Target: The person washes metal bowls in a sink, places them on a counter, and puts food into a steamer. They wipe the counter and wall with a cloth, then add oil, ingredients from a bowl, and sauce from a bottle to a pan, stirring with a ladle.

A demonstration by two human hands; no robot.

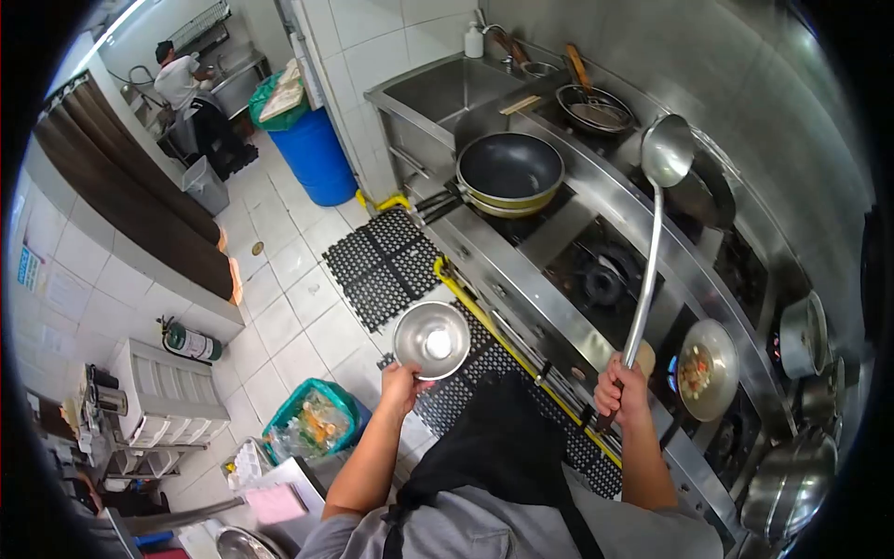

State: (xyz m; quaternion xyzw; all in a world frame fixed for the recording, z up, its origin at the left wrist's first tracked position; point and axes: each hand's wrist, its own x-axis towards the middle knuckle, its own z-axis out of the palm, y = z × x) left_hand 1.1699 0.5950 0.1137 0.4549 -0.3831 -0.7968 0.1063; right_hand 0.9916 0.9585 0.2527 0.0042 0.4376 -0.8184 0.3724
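My left hand point(400, 388) grips the rim of a shiny metal bowl point(431, 340), held out over the floor mat; only a bright reflection shows inside it. In my right hand point(622, 388) is the handle of a long metal ladle point(668, 151), raised with its round head over the back of the stove. Right of that hand, a frying pan point(712, 396) with chopped food pieces sits on a burner, a blue flame at its edge. A large black-lined pan point(510, 170) stands on the stove farther left.
Pots point(792, 480) crowd the stove's right end. A strainer point(596, 110) rests near the sink point(438, 93). A yellow rail point(503, 326) runs along the stove front. On the floor are a lined trash bin point(358, 424) and a blue barrel point(312, 158). Another person point(182, 84) stands at a far sink.
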